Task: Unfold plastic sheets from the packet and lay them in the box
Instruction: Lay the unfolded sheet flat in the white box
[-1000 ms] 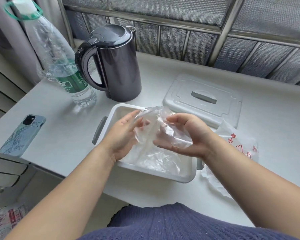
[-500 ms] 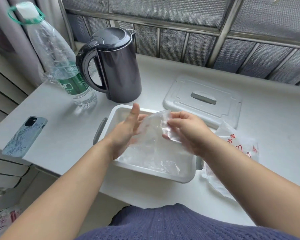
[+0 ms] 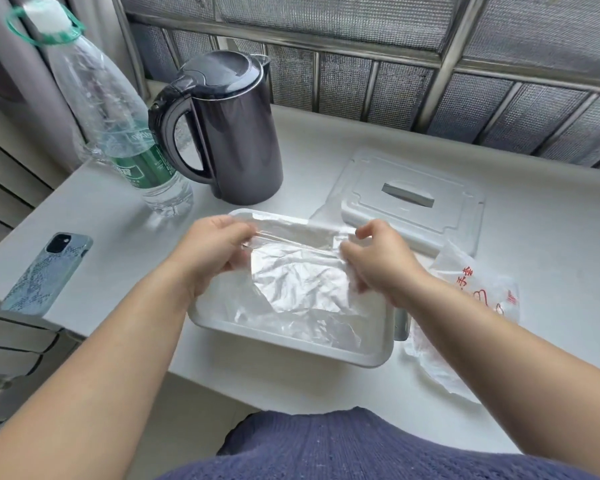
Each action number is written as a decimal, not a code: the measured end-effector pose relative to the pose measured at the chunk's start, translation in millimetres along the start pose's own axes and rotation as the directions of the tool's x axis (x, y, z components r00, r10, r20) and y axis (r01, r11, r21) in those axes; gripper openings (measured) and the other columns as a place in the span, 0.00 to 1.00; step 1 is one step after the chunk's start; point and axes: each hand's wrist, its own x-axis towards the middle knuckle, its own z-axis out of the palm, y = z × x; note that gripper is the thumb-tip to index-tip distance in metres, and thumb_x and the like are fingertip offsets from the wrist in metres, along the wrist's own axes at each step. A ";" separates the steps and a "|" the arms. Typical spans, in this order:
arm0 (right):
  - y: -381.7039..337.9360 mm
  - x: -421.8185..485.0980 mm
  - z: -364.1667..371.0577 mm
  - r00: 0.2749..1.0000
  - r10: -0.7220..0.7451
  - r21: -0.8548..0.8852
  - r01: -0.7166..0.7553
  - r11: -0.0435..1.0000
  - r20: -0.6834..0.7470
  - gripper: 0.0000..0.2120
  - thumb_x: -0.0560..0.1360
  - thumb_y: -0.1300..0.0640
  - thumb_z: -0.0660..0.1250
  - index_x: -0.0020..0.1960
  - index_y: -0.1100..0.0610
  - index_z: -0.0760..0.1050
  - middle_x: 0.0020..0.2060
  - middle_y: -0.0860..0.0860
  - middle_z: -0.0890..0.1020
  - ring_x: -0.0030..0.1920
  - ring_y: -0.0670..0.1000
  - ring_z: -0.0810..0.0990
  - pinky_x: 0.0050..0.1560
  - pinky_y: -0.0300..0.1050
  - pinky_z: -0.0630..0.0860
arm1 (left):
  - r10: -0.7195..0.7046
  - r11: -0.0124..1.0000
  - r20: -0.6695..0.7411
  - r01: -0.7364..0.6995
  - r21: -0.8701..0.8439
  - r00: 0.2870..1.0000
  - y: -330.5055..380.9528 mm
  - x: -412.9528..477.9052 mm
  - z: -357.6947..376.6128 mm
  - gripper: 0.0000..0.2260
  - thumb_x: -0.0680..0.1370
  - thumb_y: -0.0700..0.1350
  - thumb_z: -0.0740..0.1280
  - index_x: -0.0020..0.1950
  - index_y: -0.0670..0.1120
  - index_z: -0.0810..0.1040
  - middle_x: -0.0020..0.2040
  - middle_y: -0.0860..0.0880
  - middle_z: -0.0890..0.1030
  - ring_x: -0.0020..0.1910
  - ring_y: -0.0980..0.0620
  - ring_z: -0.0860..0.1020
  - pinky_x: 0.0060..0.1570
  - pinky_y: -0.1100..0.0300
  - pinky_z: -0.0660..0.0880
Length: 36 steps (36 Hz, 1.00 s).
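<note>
A clear plastic sheet [image 3: 300,277] is stretched between my two hands above the white box [image 3: 291,344]. My left hand [image 3: 213,256] pinches its left edge and my right hand [image 3: 378,261] pinches its right edge. The sheet hangs down into the box, where more crinkled clear plastic [image 3: 312,327] lies on the bottom. The packet [image 3: 478,299], a thin bag with red print, lies on the table just right of the box, under my right forearm.
The box's white lid [image 3: 413,199] lies behind the box to the right. A dark kettle [image 3: 232,133] and a water bottle [image 3: 118,126] stand at the back left. A phone [image 3: 47,271] lies near the table's left edge.
My hands have moved apart and pulled the sheet out wide; before, they held it bunched close together over the box.
</note>
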 end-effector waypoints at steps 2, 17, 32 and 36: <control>0.5 -1.8 2.7 0.996 -0.089 -0.289 0.092 0.953 0.024 0.10 0.78 0.53 0.61 0.55 0.52 0.63 0.41 0.56 0.77 0.19 0.47 0.75 0.28 0.36 0.74 | 0.111 0.966 -0.122 -0.078 0.248 0.986 1.4 3.4 -2.1 0.04 0.75 0.42 0.67 0.46 0.43 0.80 0.36 0.50 0.78 0.30 0.54 0.76 0.37 0.60 0.76; -12.3 -19.7 22.6 0.842 -0.373 -0.625 0.539 0.565 0.389 0.16 0.77 0.59 0.58 0.62 0.52 0.75 0.58 0.51 0.79 0.60 0.54 0.75 0.57 0.46 0.73 | 0.097 0.300 0.399 -0.410 0.861 0.912 -12.9 -34.8 12.8 0.13 0.79 0.56 0.59 0.59 0.57 0.79 0.60 0.53 0.78 0.59 0.49 0.74 0.54 0.55 0.74; 22.9 17.0 47.6 0.934 0.005 -0.864 0.328 0.381 0.357 0.22 0.76 0.62 0.61 0.69 0.58 0.61 0.61 0.59 0.71 0.59 0.61 0.72 0.47 0.48 0.66 | -0.284 0.002 0.362 -0.377 0.926 0.888 -22.8 -5.0 35.5 0.07 0.76 0.48 0.65 0.46 0.46 0.78 0.45 0.42 0.77 0.47 0.45 0.76 0.43 0.56 0.72; 28.0 18.6 52.2 0.898 0.138 -0.866 0.349 0.357 0.419 0.36 0.71 0.46 0.70 0.71 0.58 0.57 0.65 0.59 0.65 0.64 0.62 0.68 0.61 0.53 0.68 | 0.025 0.031 0.481 -0.482 0.876 0.876 -27.6 3.8 34.6 0.17 0.74 0.56 0.68 0.59 0.51 0.75 0.61 0.48 0.70 0.62 0.46 0.68 0.55 0.55 0.68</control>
